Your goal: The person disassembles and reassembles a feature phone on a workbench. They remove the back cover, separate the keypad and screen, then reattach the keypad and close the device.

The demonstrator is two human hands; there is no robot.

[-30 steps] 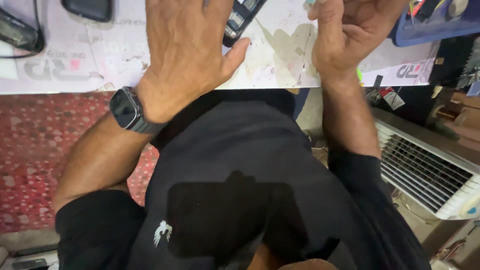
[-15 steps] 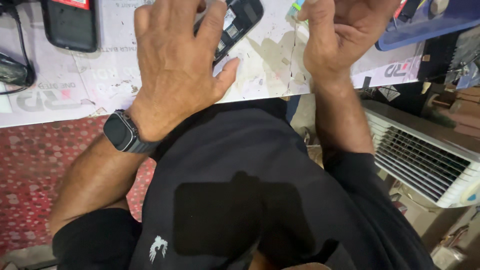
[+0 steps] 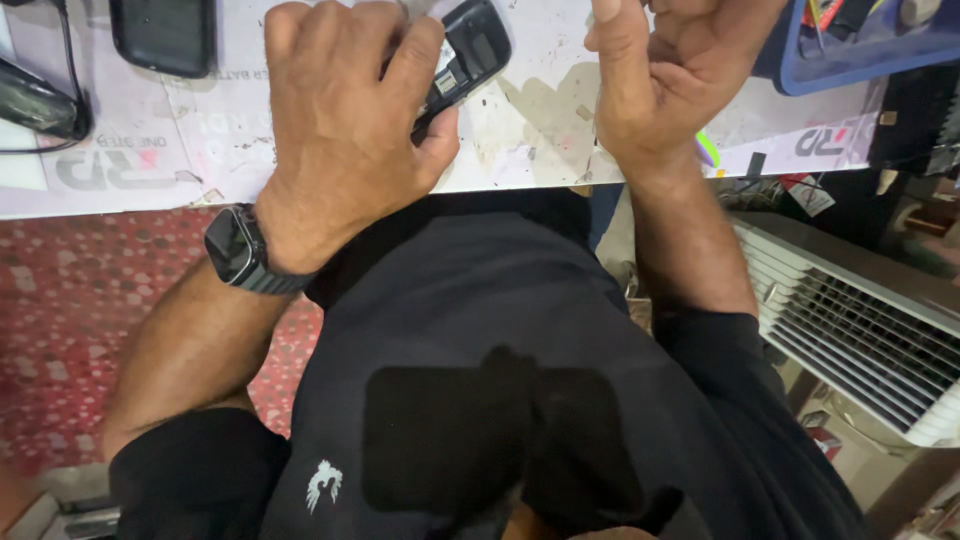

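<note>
Black opened phone in left hand grip (on white bench), right hand – half-curled, grip unclear

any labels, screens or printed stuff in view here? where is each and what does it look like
Small label: on the dark device under the left hand, white rectangle.
Phone: top left of the table, dark blank screen, black rim.
Watch: left wrist, dark square screen.
Printed mat: covers the table, pale with grey and red lettering.
</note>
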